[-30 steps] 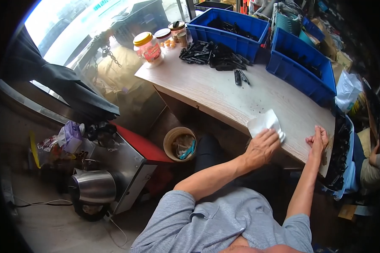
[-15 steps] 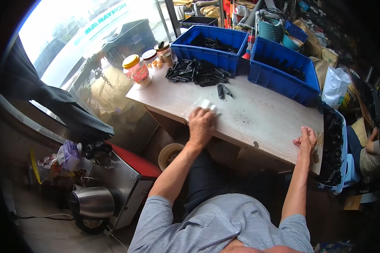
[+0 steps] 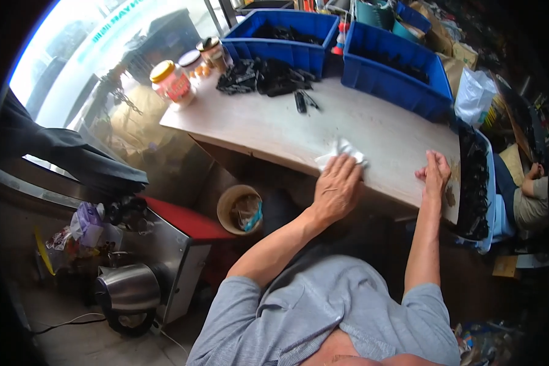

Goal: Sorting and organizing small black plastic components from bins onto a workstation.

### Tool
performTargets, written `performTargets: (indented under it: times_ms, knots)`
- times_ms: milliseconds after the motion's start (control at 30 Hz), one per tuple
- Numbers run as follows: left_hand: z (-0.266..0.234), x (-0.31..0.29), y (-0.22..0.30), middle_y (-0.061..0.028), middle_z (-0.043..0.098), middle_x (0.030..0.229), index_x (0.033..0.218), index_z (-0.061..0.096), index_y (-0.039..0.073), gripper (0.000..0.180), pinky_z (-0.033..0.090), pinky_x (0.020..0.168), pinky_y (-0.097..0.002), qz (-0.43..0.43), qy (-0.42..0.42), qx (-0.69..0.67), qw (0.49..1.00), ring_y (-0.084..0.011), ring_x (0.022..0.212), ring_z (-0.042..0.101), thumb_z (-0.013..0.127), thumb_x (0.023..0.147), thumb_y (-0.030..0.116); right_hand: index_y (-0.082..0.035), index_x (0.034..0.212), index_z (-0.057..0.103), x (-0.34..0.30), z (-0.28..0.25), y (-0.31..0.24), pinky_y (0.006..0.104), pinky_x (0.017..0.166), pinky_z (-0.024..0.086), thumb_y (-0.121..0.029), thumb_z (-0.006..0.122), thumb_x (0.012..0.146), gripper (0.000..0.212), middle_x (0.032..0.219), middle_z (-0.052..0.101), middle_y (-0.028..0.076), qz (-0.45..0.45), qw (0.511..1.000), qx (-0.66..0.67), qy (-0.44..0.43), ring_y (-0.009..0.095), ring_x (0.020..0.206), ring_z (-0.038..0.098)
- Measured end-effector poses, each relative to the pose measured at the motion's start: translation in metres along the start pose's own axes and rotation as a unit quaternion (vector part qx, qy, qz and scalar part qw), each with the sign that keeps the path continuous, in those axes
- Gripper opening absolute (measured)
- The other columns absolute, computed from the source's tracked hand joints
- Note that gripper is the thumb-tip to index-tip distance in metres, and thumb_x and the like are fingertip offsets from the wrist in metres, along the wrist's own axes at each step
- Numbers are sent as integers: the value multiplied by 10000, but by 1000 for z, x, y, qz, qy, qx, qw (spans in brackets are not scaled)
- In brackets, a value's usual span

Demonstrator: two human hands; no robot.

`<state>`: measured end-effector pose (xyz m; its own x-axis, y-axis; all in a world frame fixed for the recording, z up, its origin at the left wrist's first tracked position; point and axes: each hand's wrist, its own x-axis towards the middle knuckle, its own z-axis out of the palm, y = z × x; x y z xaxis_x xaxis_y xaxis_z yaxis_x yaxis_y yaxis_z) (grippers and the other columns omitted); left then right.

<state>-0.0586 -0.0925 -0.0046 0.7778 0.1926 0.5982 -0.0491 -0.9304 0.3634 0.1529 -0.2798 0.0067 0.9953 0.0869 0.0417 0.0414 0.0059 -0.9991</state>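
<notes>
My left hand (image 3: 337,189) presses a crumpled white tissue (image 3: 344,149) onto the pale wooden tabletop (image 3: 244,122), close to its front edge. At the table's right end rests my right hand (image 3: 436,174), its fingers curled in; whether anything is inside them is hidden. Farther back lies a heap of black plastic parts (image 3: 265,78), blurred. A couple of loose black parts (image 3: 301,102) lie in front of that heap.
Two blue crates (image 3: 308,58) (image 3: 396,85) with black parts stand along the back. Lidded jars (image 3: 174,85) occupy the far left corner. Beside the right end is a tub of black parts (image 3: 473,183). A bucket (image 3: 226,210) and a metal kettle (image 3: 131,290) are lower left. Another person (image 3: 531,204) sits far right.
My left hand has slid the tissue rightward along the front of the table. My right hand stays near the right end. The whole view has shifted slightly.
</notes>
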Motion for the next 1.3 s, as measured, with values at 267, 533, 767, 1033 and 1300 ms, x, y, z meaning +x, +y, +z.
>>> performTargets:
  times_ms: [267,533,767,1033,1300]
  knots:
    - [17,-24,51,-124,646,1065,1014,643,51,314,528,858,-386,-2,4,-296,955,-312,1023,640,606,734,-87,-72,970,603,3,-2,8,264,482,535,-221,691,882,195,546,448,-35,17,1000,-9,-3,75,464,501]
    - [-37,-53,-2,-29,657,876,986,680,-13,238,464,681,-225,-390,139,-480,773,-75,778,563,467,881,-35,-67,988,609,3,0,5,259,487,541,-214,692,878,202,544,467,-27,-12,1000,5,5,81,464,515]
    - [-71,-7,-92,-202,546,1251,1259,556,-12,429,422,998,-405,-211,223,-121,944,-315,1171,534,609,855,120,-67,972,614,1,-2,5,270,490,541,-220,696,874,199,549,474,-27,-14,999,31,-1,81,459,509]
    - [-14,28,-92,-244,345,1494,1433,355,-57,767,120,1156,-593,-153,-105,201,962,-405,1433,243,368,964,550,-61,972,609,0,1,3,261,482,534,-231,692,882,209,568,499,-20,-19,1000,13,7,72,458,510]
    - [37,4,19,-172,609,1064,1014,623,-8,221,460,950,-452,58,57,-153,985,-351,1053,579,608,800,44,-55,1016,617,-5,3,5,248,489,539,-232,684,890,227,558,517,-11,-36,999,-18,0,78,460,535]
